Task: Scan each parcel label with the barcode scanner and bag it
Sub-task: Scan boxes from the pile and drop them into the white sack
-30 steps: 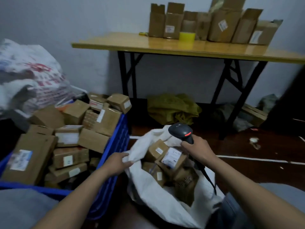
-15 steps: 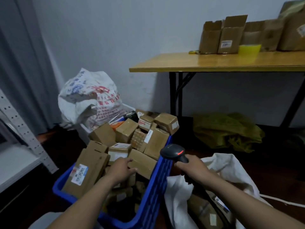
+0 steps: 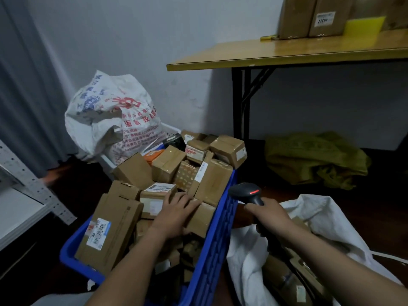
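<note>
Left grip (image 3: pixel 176 215) spread on a parcel (image 3: pixel 202 219), I'd lift it label-up toward the scanner (image 3: pixel 246 192) my right grip (image 3: pixel 269 218) clasps.

Cartons (image 3: pixel 295 16) at the counter's (image 3: pixel 287 51) left end are cut off by the top edge; the counter runs past the right edge. The right hand (image 3: pixel 271 219) hides the barcode scanner's (image 3: pixel 245 191) handle. Parcel label (image 3: pixel 98 231) print is too small to read.

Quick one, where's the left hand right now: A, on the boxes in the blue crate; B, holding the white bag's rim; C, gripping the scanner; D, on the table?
A: the left hand lies on boxes inside the blue crate; the right hand grips the scanner.
</note>
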